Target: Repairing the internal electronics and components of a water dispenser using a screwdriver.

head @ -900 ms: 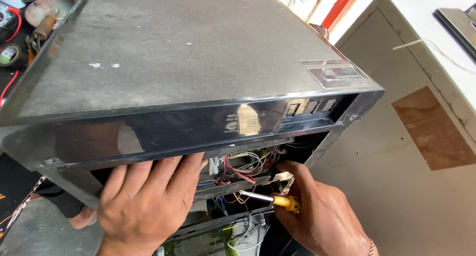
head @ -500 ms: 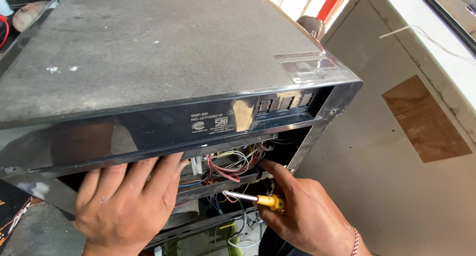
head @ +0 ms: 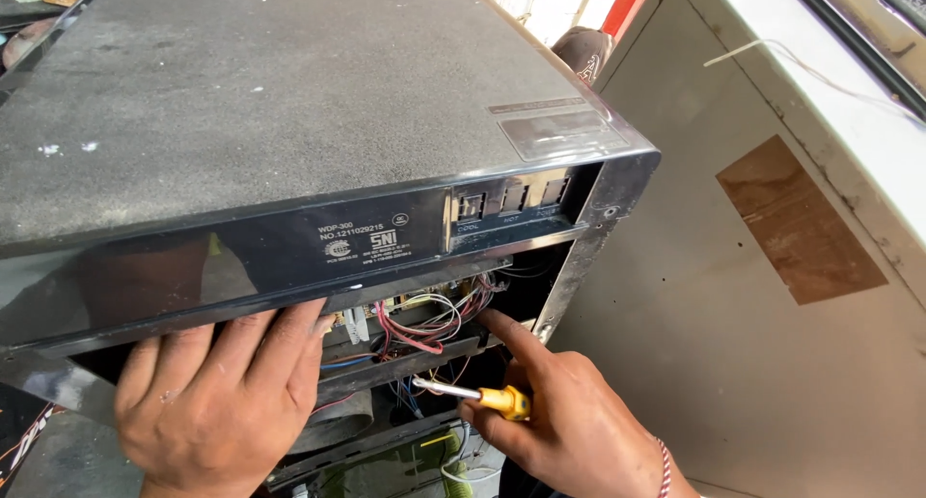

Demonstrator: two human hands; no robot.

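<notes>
A big black appliance cabinet fills most of the view, its dusty, speckled top tilted toward the camera and its glossy front panel running across the middle. A row of small switches sits in a recess at the panel's right end. To the right stands a pale grey cabinet side with a brown rectangular patch on it, and a thin white cord trails over the light ledge above.

Below the front panel the cabinet is open, showing a dark cavity with a bundle of red, white and blue wires lying over a dark crossbar. A grey hose curves underneath.

The left hand lies flat against the lower edge of the front panel, its fingers spread apart and pressed up on the panel lip, gripping nothing. The right hand is just beside the opening, with its index finger stretched out so the tip touches near the wires. Its other fingers are curled tight around the yellow handle of a small screwdriver, whose metal shaft points left, toward the crossbar, with the tip close under the wires. A red and white thread band circles the right wrist.
</notes>
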